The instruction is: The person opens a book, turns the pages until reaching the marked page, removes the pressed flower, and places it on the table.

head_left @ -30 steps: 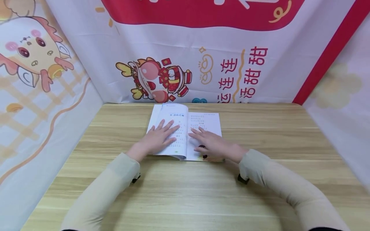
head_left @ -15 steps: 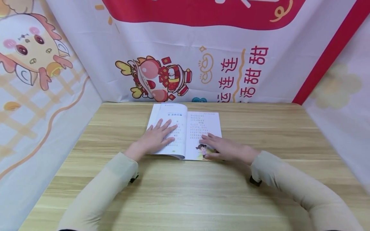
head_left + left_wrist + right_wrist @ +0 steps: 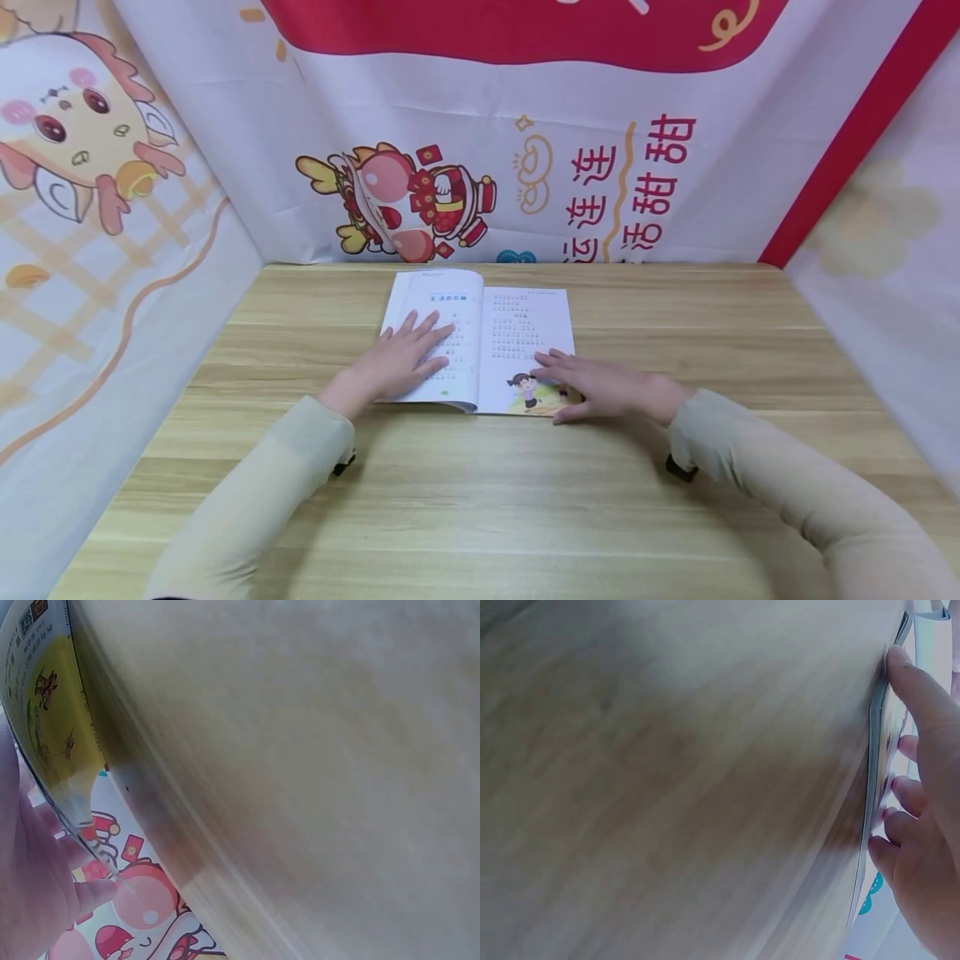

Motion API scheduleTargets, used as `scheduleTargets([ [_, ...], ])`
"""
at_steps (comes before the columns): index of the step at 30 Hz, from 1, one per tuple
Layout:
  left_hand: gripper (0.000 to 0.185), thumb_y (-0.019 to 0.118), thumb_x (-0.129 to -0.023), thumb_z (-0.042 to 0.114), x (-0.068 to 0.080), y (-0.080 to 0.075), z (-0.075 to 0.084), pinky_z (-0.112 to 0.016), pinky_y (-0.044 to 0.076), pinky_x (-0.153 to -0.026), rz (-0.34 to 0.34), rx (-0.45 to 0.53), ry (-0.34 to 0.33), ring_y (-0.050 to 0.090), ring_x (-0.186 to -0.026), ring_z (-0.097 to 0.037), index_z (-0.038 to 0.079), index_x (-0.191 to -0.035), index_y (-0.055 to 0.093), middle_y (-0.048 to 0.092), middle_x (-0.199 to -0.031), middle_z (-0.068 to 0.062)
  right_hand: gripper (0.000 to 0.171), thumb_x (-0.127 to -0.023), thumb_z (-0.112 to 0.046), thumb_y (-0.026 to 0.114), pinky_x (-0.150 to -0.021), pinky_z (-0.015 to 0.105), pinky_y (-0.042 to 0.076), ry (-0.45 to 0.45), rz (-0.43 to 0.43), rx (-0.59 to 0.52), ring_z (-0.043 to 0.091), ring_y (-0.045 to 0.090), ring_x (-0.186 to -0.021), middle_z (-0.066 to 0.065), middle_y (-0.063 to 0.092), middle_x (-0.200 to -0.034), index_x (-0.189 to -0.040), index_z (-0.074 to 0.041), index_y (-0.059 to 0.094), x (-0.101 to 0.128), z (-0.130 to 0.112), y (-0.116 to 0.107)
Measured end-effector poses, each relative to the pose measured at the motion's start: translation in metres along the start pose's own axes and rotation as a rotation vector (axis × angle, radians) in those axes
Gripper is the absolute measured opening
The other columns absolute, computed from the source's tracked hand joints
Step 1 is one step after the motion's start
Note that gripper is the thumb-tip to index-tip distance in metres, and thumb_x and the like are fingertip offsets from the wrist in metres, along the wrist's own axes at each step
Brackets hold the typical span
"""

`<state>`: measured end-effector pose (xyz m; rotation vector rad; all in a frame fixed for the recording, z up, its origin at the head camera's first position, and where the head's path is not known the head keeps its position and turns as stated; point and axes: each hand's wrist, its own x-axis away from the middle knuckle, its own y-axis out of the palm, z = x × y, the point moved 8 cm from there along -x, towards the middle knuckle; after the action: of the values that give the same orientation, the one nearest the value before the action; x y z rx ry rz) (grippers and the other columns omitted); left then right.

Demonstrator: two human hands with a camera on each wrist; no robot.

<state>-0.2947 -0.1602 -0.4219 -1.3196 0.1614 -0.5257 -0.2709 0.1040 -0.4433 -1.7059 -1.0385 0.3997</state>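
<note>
We find a thin, soft-covered book (image 3: pixel 480 342) lying open and flat on the wooden table (image 3: pixel 480 500), toward its far edge and just in front of the printed backdrop (image 3: pixel 480 150). The left hand (image 3: pixel 401 358) lies on the left page with fingers spread and straight, palm down, pressing the page flat; nothing is pinched. The right hand (image 3: pixel 600 387) rests at the lower right corner of the right page, beside a small coloured illustration (image 3: pixel 528 392), its fingers extended and only slightly bent. In the right wrist view the thumb (image 3: pixel 915 682) lies against the edge of the stacked pages (image 3: pixel 874 780), while the other fingertips lie on top; we cannot tell whether any single leaf is caught between them. In the left wrist view, the yellow printed cover (image 3: pixel 52 727) curves up off the table by the fingers. We judge the book light and limp: the pages bend readily, the left half bulges near the spine, and it would likely spring shut if released. The paper appears smooth and may slide on the table, and a single leaf could crease or tear if dragged. We judge the soundest hold to be at the outer lower corner of a page, or along the spine for lifting the whole.
</note>
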Motion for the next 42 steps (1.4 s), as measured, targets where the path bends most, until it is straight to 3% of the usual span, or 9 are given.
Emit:
scheduleTargets([
  [8, 0.075, 0.039, -0.104, 0.064, -0.003, 0.002, -0.001, -0.063, 0.008, -0.121, -0.008, 0.006, -0.018, -0.003, -0.157, -0.031, 0.024, -0.165, 0.023, 0.010, -0.171, 0.004, 0.081, -0.094, -0.051, 0.071, -0.122, 0.051, 0.021, 0.012, -0.022, -0.038, 0.026, 0.012, -0.156, 0.002, 0.016, -0.171, -0.160, -0.018, 0.038, 0.005, 0.001, -0.002],
  [15, 0.084, 0.047, -0.101, 0.065, -0.006, 0.004, -0.002, -0.065, 0.009, -0.120, -0.011, 0.027, -0.013, 0.003, -0.156, -0.036, 0.019, -0.166, 0.021, 0.020, -0.170, -0.003, 0.076, -0.097, -0.046, 0.070, -0.122, 0.051, 0.021, 0.006, -0.030, -0.039, 0.027, 0.014, -0.156, 0.004, 0.017, -0.170, -0.159, -0.017, 0.039, 0.008, -0.001, -0.003],
  [23, 0.069, 0.042, -0.103, 0.065, -0.005, 0.007, 0.004, -0.070, 0.008, -0.118, -0.026, -0.018, 0.045, 0.000, -0.156, -0.039, 0.041, -0.164, 0.021, 0.008, -0.172, 0.003, 0.073, -0.098, -0.046, 0.069, -0.122, 0.051, 0.022, 0.014, -0.034, -0.029, 0.026, 0.016, -0.156, 0.004, 0.019, -0.170, -0.159, -0.017, 0.041, 0.011, -0.001, -0.005],
  [31, 0.065, 0.038, -0.106, 0.061, -0.005, 0.006, 0.009, -0.069, 0.010, -0.119, -0.023, -0.036, 0.064, -0.002, -0.156, -0.038, 0.039, -0.164, 0.020, 0.004, -0.172, 0.002, 0.064, -0.100, -0.039, 0.067, -0.122, 0.051, 0.024, 0.001, -0.032, -0.018, 0.026, 0.018, -0.155, 0.003, 0.022, -0.169, -0.157, -0.017, 0.045, 0.015, 0.000, -0.007],
  [42, 0.065, 0.038, -0.106, 0.060, -0.005, 0.003, 0.009, -0.069, 0.007, -0.118, -0.018, -0.052, 0.063, -0.005, -0.156, -0.038, 0.039, -0.164, 0.020, 0.004, -0.172, 0.002, 0.063, -0.094, -0.025, 0.066, -0.119, 0.052, 0.031, -0.004, -0.015, 0.008, 0.026, 0.028, -0.152, 0.005, 0.031, -0.166, -0.154, -0.017, 0.050, 0.019, 0.005, -0.010],
])
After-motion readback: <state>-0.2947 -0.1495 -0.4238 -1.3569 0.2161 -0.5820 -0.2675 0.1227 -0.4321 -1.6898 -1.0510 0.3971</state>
